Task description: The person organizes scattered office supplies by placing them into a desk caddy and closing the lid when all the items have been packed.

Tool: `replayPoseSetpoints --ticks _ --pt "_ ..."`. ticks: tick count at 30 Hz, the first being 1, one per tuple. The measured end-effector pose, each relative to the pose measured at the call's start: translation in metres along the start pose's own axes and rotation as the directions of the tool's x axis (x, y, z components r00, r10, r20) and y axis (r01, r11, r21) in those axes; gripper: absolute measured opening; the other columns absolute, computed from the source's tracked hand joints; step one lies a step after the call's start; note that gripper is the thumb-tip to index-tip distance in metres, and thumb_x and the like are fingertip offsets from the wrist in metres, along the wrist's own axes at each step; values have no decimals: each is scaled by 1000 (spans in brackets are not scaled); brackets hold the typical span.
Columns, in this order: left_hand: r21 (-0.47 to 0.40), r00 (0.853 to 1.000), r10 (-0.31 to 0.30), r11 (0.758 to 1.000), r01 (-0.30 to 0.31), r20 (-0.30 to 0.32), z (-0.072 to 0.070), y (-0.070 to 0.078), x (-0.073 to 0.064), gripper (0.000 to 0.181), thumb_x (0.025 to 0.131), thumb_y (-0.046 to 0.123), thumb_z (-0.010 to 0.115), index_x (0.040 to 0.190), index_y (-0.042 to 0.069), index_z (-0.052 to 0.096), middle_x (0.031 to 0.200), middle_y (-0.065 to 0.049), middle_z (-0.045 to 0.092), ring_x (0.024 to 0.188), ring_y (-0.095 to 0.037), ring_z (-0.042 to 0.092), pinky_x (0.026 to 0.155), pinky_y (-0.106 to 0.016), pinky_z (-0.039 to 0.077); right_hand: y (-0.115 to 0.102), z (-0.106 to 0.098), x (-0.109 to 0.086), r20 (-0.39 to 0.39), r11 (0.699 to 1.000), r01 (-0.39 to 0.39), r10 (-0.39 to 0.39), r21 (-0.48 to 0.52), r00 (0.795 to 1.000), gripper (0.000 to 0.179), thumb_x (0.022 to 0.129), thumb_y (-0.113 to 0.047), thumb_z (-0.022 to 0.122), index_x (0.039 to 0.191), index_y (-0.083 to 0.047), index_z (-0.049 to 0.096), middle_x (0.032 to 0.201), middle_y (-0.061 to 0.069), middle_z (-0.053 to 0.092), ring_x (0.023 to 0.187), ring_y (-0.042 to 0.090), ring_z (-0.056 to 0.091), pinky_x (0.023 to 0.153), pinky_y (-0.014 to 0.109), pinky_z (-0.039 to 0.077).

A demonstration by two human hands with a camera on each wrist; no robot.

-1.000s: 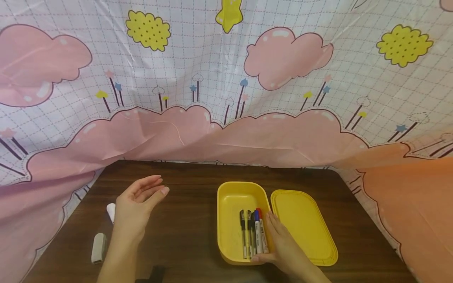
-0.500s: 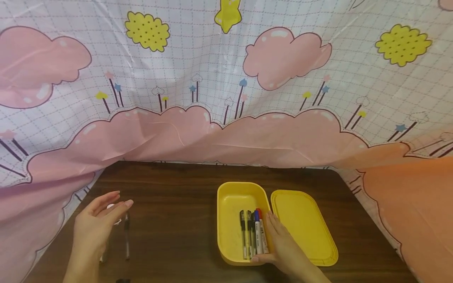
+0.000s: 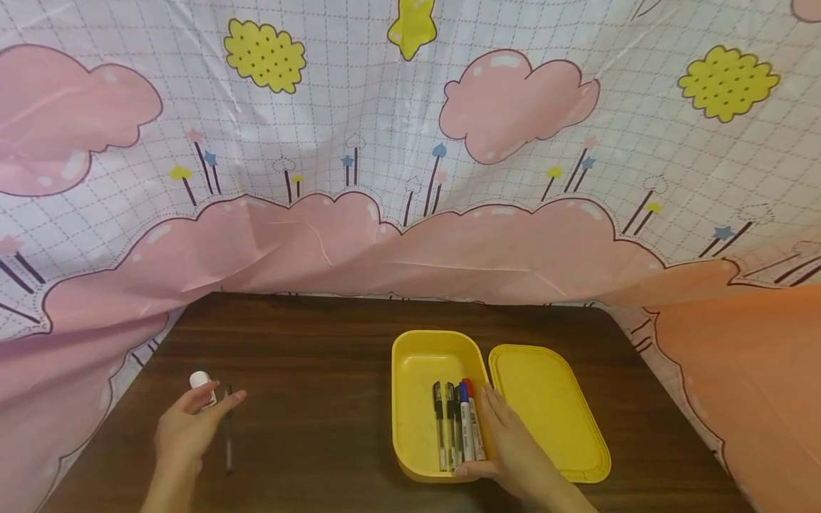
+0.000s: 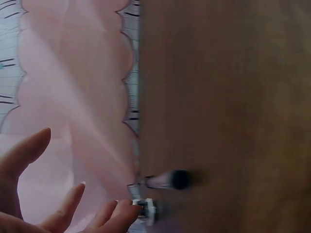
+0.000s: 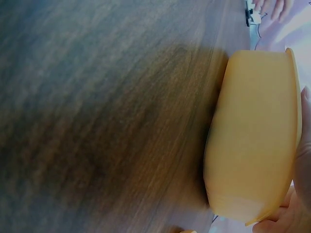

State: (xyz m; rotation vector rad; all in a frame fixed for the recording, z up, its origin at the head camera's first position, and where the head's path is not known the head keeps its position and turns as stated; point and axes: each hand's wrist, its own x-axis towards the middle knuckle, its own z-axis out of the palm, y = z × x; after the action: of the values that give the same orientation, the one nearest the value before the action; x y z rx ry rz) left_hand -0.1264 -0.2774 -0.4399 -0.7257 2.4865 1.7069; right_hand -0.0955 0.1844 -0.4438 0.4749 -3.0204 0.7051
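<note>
My left hand (image 3: 186, 429) hovers low over the left of the table, thumb and fingers apart. Its fingertips are close to a slim black pen (image 3: 229, 445) and a white capped stick (image 3: 200, 380); contact cannot be made out. In the left wrist view a blurred dark-ended cylinder (image 4: 167, 180) lies beyond the fingers. My right hand (image 3: 513, 445) holds the front right corner of a yellow box (image 3: 404, 399), thumb over the front rim and fingers along the right side. Inside lie several black pens (image 3: 439, 406), a blue-capped marker (image 3: 466, 424) and a red-capped marker (image 3: 476, 427).
A yellow lid (image 3: 551, 406) lies flat just right of the box. Both rest on a dark wooden table (image 3: 314, 399). A patterned cloth (image 3: 398, 249) hangs behind the table and along its sides.
The left hand first went left and down, uncovering the pen, then moved slightly right and lower, nearer the pen. A grey block seen earlier is now hidden. The right hand keeps its place on the box.
</note>
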Motion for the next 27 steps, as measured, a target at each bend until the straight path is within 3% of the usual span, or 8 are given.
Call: replayPoseSetpoints --ticks 9,17,23,27 --pt "99 998 45 994 -48 37 11 -14 8 88 83 51 70 145 0 36 150 -32 30 135 -55 29 110 -65 26 -2 -1 0 3 1000 -6 6 -5 1000 120 66 -62 76 149 7 23 157 27 20 144 45 23 113 61 25" --pt "241 993 70 966 -92 97 11 -14 14 73 90 40 63 139 -8 40 146 -42 23 132 -61 24 109 -68 22 -2 0 1 -3 1000 -3 3 -19 1000 120 66 -63 76 149 7 24 157 27 21 144 44 24 113 60 26" --pt "315 992 122 941 -127 35 14 -18 20 58 88 30 62 130 -9 52 136 -43 39 119 -59 42 96 -62 39 -2 0 1 1 1000 -10 11 -16 1000 120 66 -65 74 149 7 24 157 26 21 144 44 24 113 60 26" --pt "390 974 219 902 -183 -49 19 -23 24 45 80 15 62 117 -10 61 121 -42 53 99 -54 56 76 -47 46 -2 0 1 -2 1000 -13 13 -13 1000 121 65 -65 74 149 6 23 157 26 21 144 44 23 114 60 26"
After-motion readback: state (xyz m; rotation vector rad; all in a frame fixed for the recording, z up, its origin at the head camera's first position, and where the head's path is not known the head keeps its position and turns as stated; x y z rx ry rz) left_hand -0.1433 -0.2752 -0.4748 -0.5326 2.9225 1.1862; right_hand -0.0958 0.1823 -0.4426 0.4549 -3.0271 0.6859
